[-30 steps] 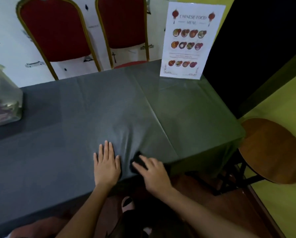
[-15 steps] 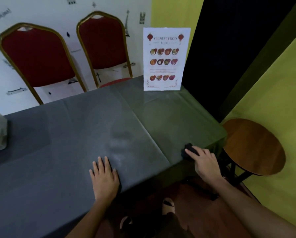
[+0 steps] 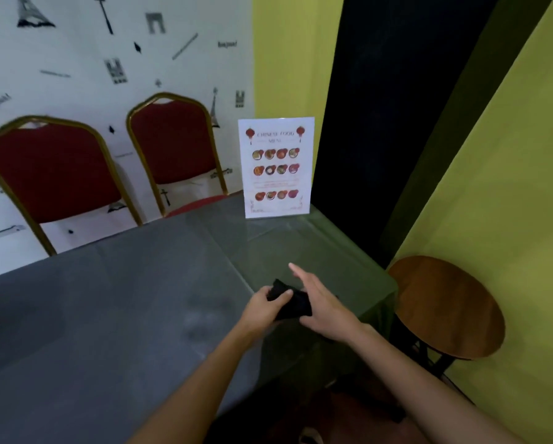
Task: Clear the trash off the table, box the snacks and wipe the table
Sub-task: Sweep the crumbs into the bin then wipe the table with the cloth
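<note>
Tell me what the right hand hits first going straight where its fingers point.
Likely the menu sign, near its lower left corner; only bare tablecloth lies before it. Depth is unclear.

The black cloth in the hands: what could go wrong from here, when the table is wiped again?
The small black cloth is gripped by the left hand alone, with the right hand open beside it; it may slip and fall. The upright white menu card stands at the far corner of the grey tablecloth; a wide wipe might knock it over. The creased tablecloth may bunch under the cloth.
</note>
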A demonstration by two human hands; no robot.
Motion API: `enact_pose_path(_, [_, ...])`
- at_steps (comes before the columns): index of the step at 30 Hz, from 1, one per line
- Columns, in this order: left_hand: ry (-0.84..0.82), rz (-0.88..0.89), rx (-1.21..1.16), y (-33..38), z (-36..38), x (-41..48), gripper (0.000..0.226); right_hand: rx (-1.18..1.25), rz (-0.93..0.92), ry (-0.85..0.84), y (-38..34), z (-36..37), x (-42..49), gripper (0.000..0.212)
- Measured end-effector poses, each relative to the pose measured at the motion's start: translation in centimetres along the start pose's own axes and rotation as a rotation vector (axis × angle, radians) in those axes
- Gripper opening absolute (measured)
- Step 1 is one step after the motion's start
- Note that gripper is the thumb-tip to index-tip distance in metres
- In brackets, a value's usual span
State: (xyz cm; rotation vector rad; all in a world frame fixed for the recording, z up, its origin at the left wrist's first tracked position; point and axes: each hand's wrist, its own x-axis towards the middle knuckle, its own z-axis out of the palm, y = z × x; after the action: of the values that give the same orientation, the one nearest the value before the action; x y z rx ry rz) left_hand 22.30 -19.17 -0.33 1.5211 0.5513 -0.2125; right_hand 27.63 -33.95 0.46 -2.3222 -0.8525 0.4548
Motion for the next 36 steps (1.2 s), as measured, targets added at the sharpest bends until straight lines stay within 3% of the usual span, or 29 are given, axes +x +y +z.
enact_pose_path(4, [-0.011, 0.013, -0.089, 1.5, 1.4, 2.2, 0.029, 0.058, -0.007, 0.076, 1.4, -2.7, -0.6, 0.093])
enact_pose_path(7, [-0.064, 0.051, -0.218, 3.4, 3.7, 3.4, 0.018, 0.14, 0.066, 0.263, 3.4, -4.9, -0.9, 0.069])
enact_pose_path(9, [-0.111, 0.086, -0.296, 4.8, 5.8, 4.4, 0.01, 0.433, 0.296, 0.437, 5.4, -6.5, -0.6, 0.059])
enact_pose_path(11, [-0.139, 0.134, -0.272, 6.1, 8.1, 5.5, 0.01, 0.781, 0.551, 0.468, 7.3, -8.3, -0.3, 0.055])
enact_pose_path(14, [-0.103, 0.202, -0.059, 7.7, 12.4, 7.4, 0.015, 0.982, 0.639, 0.547, 10.3, -11.2, -1.5, 0.034])
enact_pose_path(17, [-0.013, 0.236, 0.249, 8.5, 16.8, 9.2, 0.026, 0.764, 0.658, 0.768, 13.7, -13.1, -2.9, 0.024])
enact_pose_path(20, [-0.02, 0.262, 0.338, 8.3, 21.7, 10.3, 0.032, 0.417, 0.731, 0.864, 17.4, -14.7, -4.2, 0.023])
enact_pose_path(24, [-0.04, 0.348, 0.454, 7.3, 27.1, 11.8, 0.022, 0.321, 0.816, 0.946, 22.1, -15.7, -5.6, 0.025])
enact_pose_path(28, [-0.154, 0.462, 0.646, 5.2, 30.6, 15.0, 0.015, 0.319, 0.887, 0.938, 26.9, -15.7, -5.8, 0.031])
enact_pose_path(31, [-0.229, 0.396, 0.761, 3.2, 32.2, 17.5, 0.016, 0.285, 0.924, 0.914, 30.1, -14.9, -5.5, 0.035])
enact_pose_path(34, [-0.336, 0.379, 0.892, 1.2, 33.1, 19.7, 0.034, 0.247, 0.943, 0.841, 32.4, -13.7, -5.3, 0.045])
enact_pose_path(36, [-0.409, 0.409, 1.048, 0.2, 33.5, 20.2, 0.052, 0.098, 0.958, 0.697, 33.5, -12.6, -5.5, 0.054])
